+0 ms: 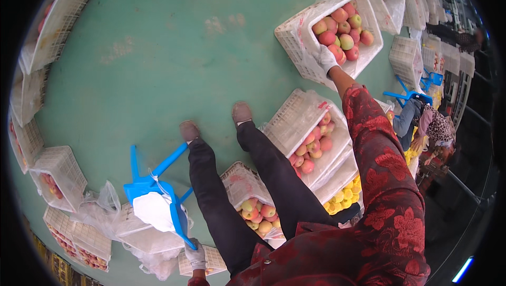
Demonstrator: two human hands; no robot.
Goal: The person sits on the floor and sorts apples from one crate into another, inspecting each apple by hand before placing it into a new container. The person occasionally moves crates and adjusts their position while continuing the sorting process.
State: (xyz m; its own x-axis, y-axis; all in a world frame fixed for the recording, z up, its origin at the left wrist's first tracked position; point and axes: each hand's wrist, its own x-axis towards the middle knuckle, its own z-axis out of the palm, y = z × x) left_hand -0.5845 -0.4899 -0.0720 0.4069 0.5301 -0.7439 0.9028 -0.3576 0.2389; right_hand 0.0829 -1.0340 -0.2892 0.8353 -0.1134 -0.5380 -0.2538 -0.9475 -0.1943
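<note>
My left hand, in a pale glove, grips the top of a blue plastic chair at lower left; a white cloth or pad lies on the chair. My right hand, also gloved, is stretched to the upper right and holds the near rim of a white plastic crate. That crate is lined with clear plastic film and tilted. Red and green apples lie in it, right beside my fingers. The fingertips of my right hand are partly hidden by the rim and film.
More lined crates of apples stand by my legs, one with yellow foam-netted fruit. Crates line the left side. Loose plastic film lies at lower left. A co-worker sits at the right near another blue chair.
</note>
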